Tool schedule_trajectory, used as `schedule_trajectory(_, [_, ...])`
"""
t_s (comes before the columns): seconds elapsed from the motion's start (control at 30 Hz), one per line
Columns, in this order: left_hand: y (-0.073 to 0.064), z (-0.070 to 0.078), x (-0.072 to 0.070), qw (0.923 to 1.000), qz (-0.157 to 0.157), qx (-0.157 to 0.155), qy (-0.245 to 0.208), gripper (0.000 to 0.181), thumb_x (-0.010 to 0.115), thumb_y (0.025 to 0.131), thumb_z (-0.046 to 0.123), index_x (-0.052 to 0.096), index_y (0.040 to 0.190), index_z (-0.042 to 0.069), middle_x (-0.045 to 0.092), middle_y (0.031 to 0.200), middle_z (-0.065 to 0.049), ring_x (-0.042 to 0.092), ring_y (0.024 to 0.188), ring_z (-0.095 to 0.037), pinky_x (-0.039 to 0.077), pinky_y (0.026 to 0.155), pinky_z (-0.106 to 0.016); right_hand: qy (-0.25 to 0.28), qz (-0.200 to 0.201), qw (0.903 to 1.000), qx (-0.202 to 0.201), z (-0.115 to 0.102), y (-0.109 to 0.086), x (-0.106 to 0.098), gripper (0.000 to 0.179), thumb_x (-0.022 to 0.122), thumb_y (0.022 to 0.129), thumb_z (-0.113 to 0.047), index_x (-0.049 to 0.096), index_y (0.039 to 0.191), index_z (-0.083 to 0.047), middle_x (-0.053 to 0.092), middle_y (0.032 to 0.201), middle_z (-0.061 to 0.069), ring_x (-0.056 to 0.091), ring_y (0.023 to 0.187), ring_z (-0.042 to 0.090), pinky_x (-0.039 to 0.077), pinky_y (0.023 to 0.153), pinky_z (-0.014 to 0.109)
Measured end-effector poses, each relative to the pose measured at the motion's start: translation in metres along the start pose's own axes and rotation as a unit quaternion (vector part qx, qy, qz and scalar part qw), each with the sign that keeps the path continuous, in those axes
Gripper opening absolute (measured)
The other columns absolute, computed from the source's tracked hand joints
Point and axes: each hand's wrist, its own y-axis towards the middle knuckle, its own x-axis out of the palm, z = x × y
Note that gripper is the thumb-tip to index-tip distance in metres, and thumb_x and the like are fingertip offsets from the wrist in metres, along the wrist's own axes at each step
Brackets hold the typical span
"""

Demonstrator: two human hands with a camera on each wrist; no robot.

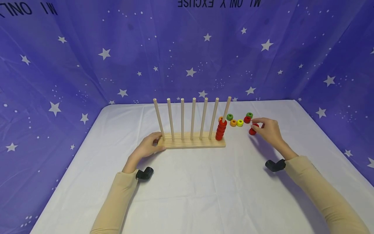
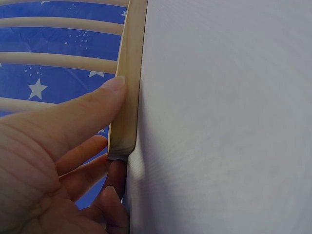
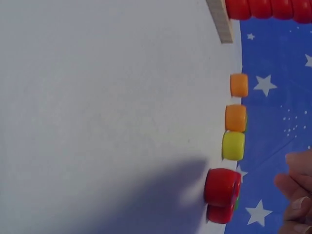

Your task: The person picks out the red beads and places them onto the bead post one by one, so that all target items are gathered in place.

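Note:
A wooden peg stand [image 1: 191,144] with several upright pegs stands mid-table. Red beads [image 1: 220,130] are stacked on its rightmost peg. My left hand [image 1: 149,145] grips the stand's left end; in the left wrist view, the thumb presses along the edge of the wooden base [image 2: 129,105] and the other fingers curl about its end. Over at the right, my right hand [image 1: 268,130] is above loose red beads [image 1: 252,131], its thumb and fingertips apart. The right wrist view shows these fingers [image 3: 297,178] holding nothing, with red beads [image 3: 220,186] on the table below them.
Between the stand and my right hand lie a yellow bead [image 1: 240,123], orange beads [image 1: 233,123] and green beads [image 1: 230,116]. White cloth [image 1: 190,188] covers the table. A purple star-patterned curtain [image 1: 163,48] hangs behind and at both sides.

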Motion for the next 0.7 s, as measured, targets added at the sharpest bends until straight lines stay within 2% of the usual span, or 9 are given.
schedule_trajectory(0.2, [0.0, 0.0, 0.0, 1.0, 0.001, 0.002, -0.002, 0.063, 0.068, 0.084, 0.015, 0.041, 0.137, -0.005, 0.044, 0.14, -0.026, 0.05, 0.12, -0.041, 0.039, 0.106, -0.052, -0.012, -0.027, 0.9994, 0.019, 0.009, 0.0, 0.001, 0.026, 0.068, 0.082, -0.008, 0.069, 0.104, 0.004, 0.07, 0.095, 0.024, 0.039, 0.05, 0.014, 0.03, 0.045, 0.023])
schedule_trajectory(0.53, [0.001, -0.002, 0.0, 0.9999, 0.002, 0.01, -0.004, 0.062, 0.068, 0.084, 0.015, 0.043, 0.136, -0.004, 0.047, 0.137, -0.025, 0.05, 0.119, -0.041, 0.041, 0.104, -0.052, -0.03, -0.105, 0.9919, 0.065, 0.015, -0.001, -0.003, 0.033, 0.061, 0.083, -0.008, 0.064, 0.114, 0.003, 0.066, 0.108, 0.026, 0.044, 0.063, 0.021, 0.034, 0.053, 0.023])
schedule_trajectory(0.7, [0.0, -0.001, 0.0, 1.0, 0.001, 0.007, -0.007, 0.062, 0.068, 0.084, 0.015, 0.042, 0.137, -0.004, 0.046, 0.138, -0.025, 0.05, 0.119, -0.041, 0.041, 0.104, -0.052, -0.035, -0.127, 0.9894, 0.061, 0.018, -0.001, -0.001, 0.036, 0.062, 0.082, -0.007, 0.063, 0.116, 0.004, 0.065, 0.111, 0.026, 0.045, 0.067, 0.022, 0.035, 0.057, 0.024])
